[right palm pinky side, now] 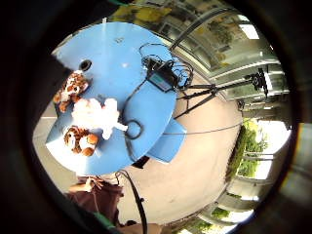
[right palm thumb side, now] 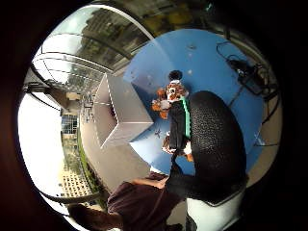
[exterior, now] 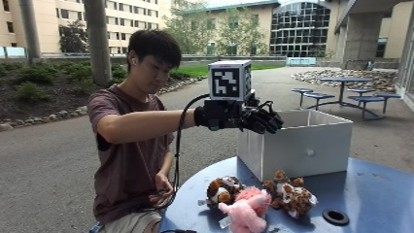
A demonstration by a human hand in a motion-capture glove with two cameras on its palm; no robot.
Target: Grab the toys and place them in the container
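Nothing's in the white box (exterior: 304, 145) yet as far as I can see, though I can't look down inside it. All 3 plush toys are on the blue desk (exterior: 375, 194) right in front of the box: a tiger (exterior: 222, 190), a pink one (exterior: 246, 208) in the middle touching both, and a second tiger (exterior: 289, 193). The gloved right hand (exterior: 259, 119) hangs up in the air near the box's rim, well above the toys, fingers relaxed and drooping, holding nothing. So all 3 pickups are left, I'd say.
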